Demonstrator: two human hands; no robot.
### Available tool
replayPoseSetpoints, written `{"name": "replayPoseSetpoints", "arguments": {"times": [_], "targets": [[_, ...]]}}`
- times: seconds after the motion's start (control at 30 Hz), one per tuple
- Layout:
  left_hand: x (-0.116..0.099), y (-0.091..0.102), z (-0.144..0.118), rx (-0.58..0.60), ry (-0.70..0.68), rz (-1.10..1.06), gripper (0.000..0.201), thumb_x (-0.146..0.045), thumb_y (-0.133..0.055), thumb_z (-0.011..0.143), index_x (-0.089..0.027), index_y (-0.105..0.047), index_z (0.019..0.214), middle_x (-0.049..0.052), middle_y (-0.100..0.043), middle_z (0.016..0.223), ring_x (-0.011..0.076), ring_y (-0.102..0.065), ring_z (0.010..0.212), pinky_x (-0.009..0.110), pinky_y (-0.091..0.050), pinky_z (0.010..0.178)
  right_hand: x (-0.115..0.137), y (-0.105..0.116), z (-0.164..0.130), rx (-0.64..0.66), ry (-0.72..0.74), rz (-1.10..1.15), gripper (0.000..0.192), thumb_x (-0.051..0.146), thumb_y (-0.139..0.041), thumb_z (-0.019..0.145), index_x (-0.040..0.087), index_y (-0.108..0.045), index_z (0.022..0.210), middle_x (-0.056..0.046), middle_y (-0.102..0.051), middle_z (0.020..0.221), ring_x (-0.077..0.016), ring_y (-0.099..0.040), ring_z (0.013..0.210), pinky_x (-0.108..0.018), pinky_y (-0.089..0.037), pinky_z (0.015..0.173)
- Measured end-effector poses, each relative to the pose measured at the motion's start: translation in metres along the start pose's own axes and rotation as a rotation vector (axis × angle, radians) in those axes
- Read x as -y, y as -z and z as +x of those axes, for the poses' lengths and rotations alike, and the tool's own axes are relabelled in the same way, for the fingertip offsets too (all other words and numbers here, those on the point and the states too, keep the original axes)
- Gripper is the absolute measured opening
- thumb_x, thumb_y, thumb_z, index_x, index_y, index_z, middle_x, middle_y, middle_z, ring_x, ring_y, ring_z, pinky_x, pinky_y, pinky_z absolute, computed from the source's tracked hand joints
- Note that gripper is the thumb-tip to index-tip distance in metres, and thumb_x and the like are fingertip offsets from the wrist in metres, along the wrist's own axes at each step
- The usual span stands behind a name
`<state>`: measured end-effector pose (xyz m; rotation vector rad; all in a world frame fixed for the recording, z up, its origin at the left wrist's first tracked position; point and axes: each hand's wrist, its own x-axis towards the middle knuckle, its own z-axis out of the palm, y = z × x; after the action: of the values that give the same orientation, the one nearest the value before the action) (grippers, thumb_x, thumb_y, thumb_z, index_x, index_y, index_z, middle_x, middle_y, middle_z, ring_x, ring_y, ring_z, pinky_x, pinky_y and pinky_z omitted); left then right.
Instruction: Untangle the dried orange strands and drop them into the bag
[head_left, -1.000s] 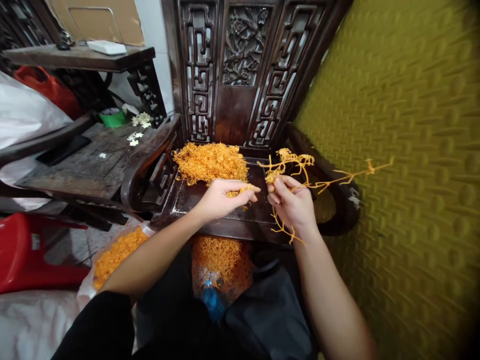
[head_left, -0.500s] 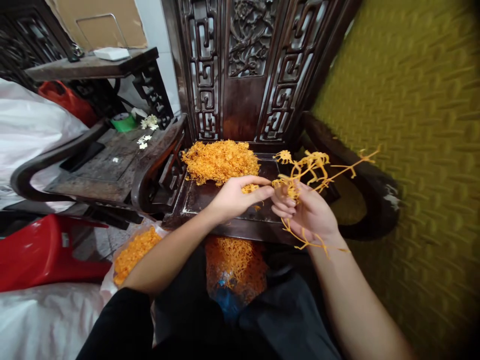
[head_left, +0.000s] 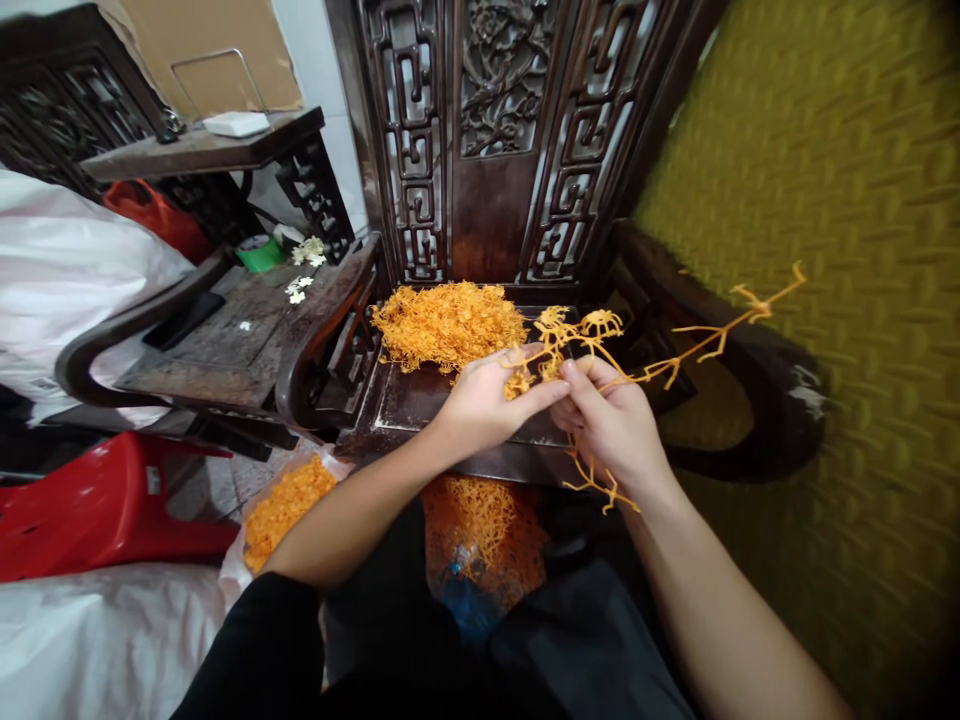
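1. Right hand: closed around a bunch of long orange strands. The strands fan out above the fist; one long branch reaches toward the yellow wall, and short ends hang below the wrist.
2. Left hand: fingers pinched on a small tuft at the base of the bunch, touching the right hand's fingertips.
3. Position: both hands hover over the front of the dark chair seat, just beside the pile.
4. Pile: a heap of the same orange strands lies at the back of the seat, against the carved chair back. It appears unsorted; judged from its size, much material is left.
5. Bags: an open bag of orange pieces sits on the floor at the left, below the armrest. A second bag of strands sits under the seat edge, between the knees. Both hold a fair amount, so the work seems partly done.
6. Surroundings: a side table at the left carries a green tape roll, small white flowers and a flat dark object. A red stool stands lower left. A shelf holds a white box.
7. Obstructions: the armrests close in both sides of the seat, and the wall stands near the right arm. Nothing lies between the hands and the pile.
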<state>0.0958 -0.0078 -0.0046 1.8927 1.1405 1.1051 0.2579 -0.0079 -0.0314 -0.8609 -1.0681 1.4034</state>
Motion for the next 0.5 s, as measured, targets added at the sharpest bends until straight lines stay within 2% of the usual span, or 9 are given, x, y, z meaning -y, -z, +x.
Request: {"name": "replayPoseSetpoints", "arguments": {"times": [0.13, 0.23, 0.33, 0.5], "targets": [[0.009, 0.002, 0.001, -0.013, -0.013, -0.038, 0.031, -0.043, -0.065, 0.092, -0.015, -0.073, 0.101, 0.01, -0.076, 0.101, 0.0198, -0.07, 0.095, 0.036, -0.054, 0.094, 0.0, -0.004, -0.001, 0.047, -0.037, 0.089, 0.034, 0.043, -0.078, 0.087, 0.021, -0.055, 0.077, 0.008, -0.039, 0.053, -0.0058, -0.031, 0.045, -0.021, -0.026, 0.044], [0.016, 0.001, 0.002, 0.018, -0.019, -0.093, 0.031, -0.042, -0.064, 0.092, -0.014, -0.073, 0.104, 0.01, -0.075, 0.105, 0.0187, -0.07, 0.097, 0.035, -0.055, 0.092, 0.002, -0.008, -0.002, 0.096, -0.059, 0.164, 0.029, 0.042, -0.078, 0.087, 0.023, -0.055, 0.086, 0.009, -0.039, 0.053, -0.0056, -0.03, 0.045, -0.02, -0.025, 0.043], [0.017, -0.001, 0.003, 0.092, -0.053, -0.12, 0.031, -0.042, -0.061, 0.095, -0.015, -0.074, 0.103, 0.009, -0.075, 0.103, 0.0175, -0.07, 0.094, 0.033, -0.056, 0.088, 0.003, -0.012, -0.002, 0.128, -0.058, 0.193, 0.032, 0.042, -0.079, 0.086, 0.023, -0.053, 0.086, 0.009, -0.04, 0.054, -0.0055, -0.03, 0.044, -0.019, -0.024, 0.043], [0.011, -0.003, 0.0, 0.037, -0.168, 0.148, 0.026, -0.038, -0.064, 0.094, -0.015, -0.075, 0.103, 0.009, -0.075, 0.097, 0.0195, -0.069, 0.095, 0.036, -0.055, 0.095, 0.0, -0.016, -0.002, -0.004, -0.015, 0.152, 0.032, 0.043, -0.079, 0.085, 0.025, -0.053, 0.09, 0.011, -0.039, 0.052, -0.0054, -0.029, 0.041, -0.019, -0.024, 0.041]]}}
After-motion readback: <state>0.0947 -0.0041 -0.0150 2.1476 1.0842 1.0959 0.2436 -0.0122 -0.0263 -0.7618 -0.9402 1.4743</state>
